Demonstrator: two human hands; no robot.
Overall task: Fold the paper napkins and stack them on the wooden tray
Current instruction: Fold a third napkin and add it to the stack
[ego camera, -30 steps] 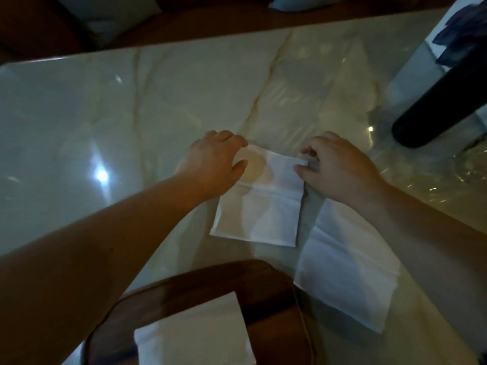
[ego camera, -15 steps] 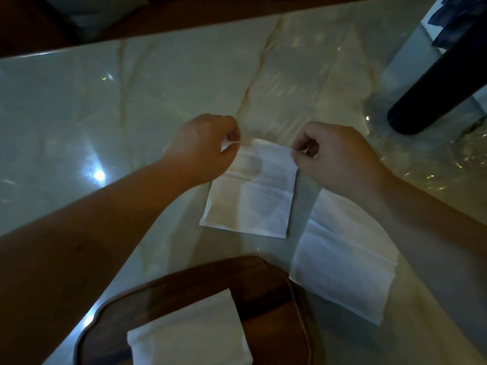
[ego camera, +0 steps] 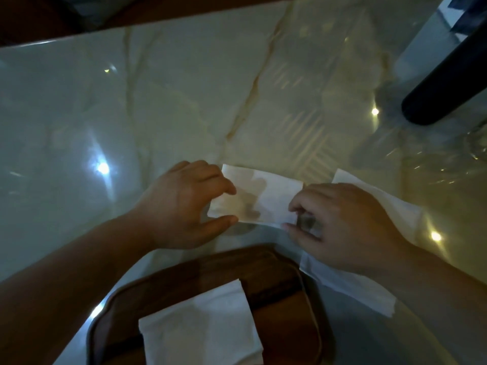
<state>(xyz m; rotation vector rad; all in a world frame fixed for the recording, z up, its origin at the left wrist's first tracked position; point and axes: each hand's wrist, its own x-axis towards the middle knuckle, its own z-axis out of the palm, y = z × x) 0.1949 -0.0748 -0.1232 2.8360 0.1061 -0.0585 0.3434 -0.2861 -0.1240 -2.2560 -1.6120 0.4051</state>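
You are pinching the half-folded napkin (ego camera: 259, 200) at both short ends: left hand (ego camera: 184, 206) gripping its left end, right hand (ego camera: 342, 225) its right. Its long axis is running left-right, lying just beyond the wooden tray (ego camera: 276, 275), which is sitting nearer you.

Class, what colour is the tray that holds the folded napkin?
Dark brown wood, seen in the head view: tray under the napkin.
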